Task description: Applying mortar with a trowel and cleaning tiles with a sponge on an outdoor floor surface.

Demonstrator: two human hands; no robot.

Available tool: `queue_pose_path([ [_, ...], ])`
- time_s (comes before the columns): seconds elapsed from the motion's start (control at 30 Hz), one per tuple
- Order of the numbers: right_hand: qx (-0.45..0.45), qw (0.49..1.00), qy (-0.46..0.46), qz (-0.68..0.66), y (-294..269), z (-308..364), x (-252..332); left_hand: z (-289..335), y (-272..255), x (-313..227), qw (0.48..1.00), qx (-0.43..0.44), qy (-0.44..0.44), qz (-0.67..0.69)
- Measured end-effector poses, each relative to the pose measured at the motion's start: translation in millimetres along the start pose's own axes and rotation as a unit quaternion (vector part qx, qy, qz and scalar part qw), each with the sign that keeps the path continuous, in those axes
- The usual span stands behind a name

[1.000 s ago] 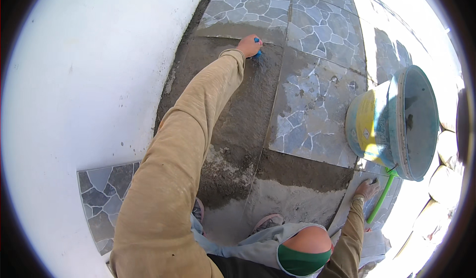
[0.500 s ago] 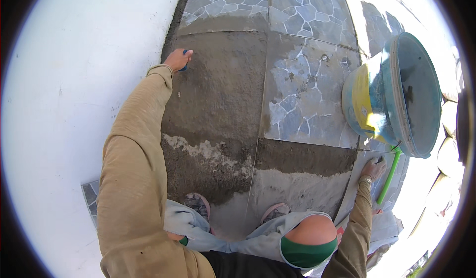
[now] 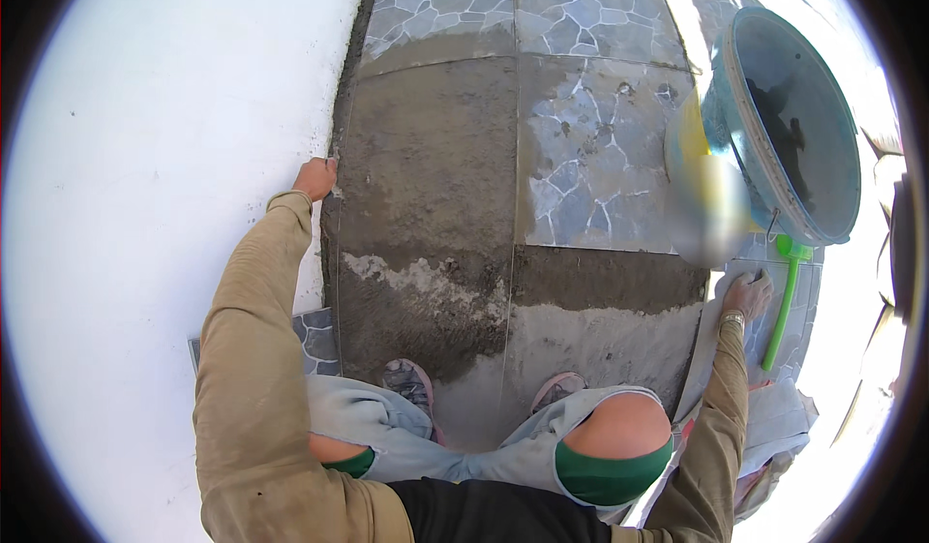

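My left hand [image 3: 316, 177] is closed at the foot of the white wall [image 3: 174, 156], beside the wet grey mortar [image 3: 426, 156]. The blue handle seen in this fist half a second ago is hidden now. Out to the right, my right hand [image 3: 748, 296] lies on grey tile [image 3: 714, 325], fingers forward and nothing in them. Close to it is a green tool [image 3: 780, 316] with a long handle. Between my hands, a stone-patterned tile [image 3: 610, 195] smeared with mortar borders the mortar patch.
A large blue bucket [image 3: 721, 107] with a yellow side stands tilted at the right. Patterned tiles [image 3: 590, 6] cover the far floor. A cut tile piece [image 3: 317, 342] lies by the wall, near my left shoe [image 3: 410, 388]. Grey cloth or sacking [image 3: 779, 422] lies at lower right.
My left hand has come back from the far part of the mortar to the wall's foot, nearer me. The view has shifted slightly; my right hand stays on the tile.
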State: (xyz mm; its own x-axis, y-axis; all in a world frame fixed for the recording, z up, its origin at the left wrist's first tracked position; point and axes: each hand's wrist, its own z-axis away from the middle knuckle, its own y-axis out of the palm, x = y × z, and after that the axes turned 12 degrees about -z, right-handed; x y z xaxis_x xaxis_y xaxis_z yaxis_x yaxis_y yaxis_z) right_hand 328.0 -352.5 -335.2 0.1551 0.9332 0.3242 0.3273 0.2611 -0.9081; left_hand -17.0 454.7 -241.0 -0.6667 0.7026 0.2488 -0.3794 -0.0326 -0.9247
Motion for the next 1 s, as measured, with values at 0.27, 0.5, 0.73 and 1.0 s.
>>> queue_pose_path([
  [0.27,-0.02,1.0,0.004,0.011,0,-5,-25,-21,-123,-62,0.964,-0.062,-0.136,0.218],
  [0.5,0.004,0.999,-0.019,-0.049,9,5,5,31,-123,-72,0.997,0.053,0.048,-0.014],
  [0.73,0.181,0.981,-0.039,-0.065,-46,-33,-62,19,-143,-156,0.978,0.037,0.175,0.108],
  [1.0,0.265,0.944,-0.042,-0.193,-222,143,5,0,-82,-51,0.967,0.037,0.148,0.203],
])
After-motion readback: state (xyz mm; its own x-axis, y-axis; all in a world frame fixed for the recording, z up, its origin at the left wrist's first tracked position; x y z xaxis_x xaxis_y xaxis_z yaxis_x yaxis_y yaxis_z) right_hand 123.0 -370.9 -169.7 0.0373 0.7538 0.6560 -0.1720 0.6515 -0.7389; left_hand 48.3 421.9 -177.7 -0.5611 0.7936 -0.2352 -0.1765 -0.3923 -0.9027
